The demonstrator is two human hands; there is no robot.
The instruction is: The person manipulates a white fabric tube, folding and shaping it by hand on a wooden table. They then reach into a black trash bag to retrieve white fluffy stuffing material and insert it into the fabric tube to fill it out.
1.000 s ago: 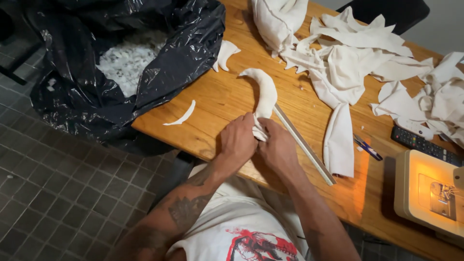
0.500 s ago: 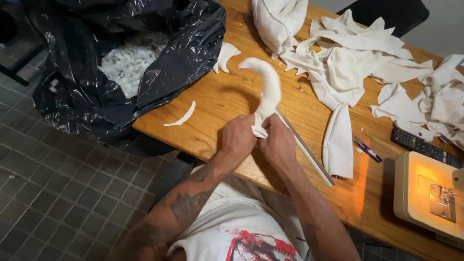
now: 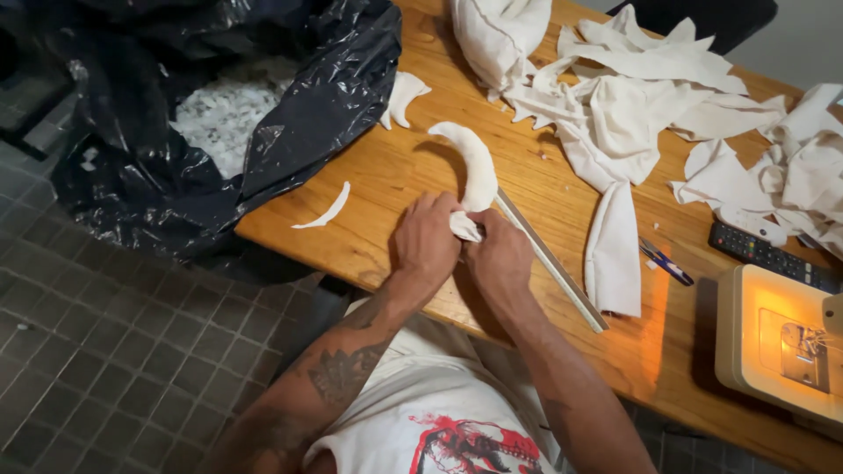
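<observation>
A curved, stuffed white fabric piece (image 3: 475, 163) arcs up from the wooden table (image 3: 386, 184) near its front edge. My left hand (image 3: 425, 240) and my right hand (image 3: 499, 257) are pressed together around its open lower end, both gripping the fabric there. The fingertips are hidden in the folds. A long metal ruler (image 3: 551, 261) lies just right of my right hand.
A black plastic bag (image 3: 290, 105) of white stuffing hangs at the table's left end. Two small white scraps (image 3: 327, 211) lie near it. White cloth pieces (image 3: 632, 114) pile up at the back right. A pen (image 3: 665, 262), a remote control (image 3: 768, 255) and a lit sewing machine (image 3: 781, 342) sit right.
The stuffed piece rose and swung upright half a second ago, and now leans back down toward the table. Both hands stay clamped on its lower end.
</observation>
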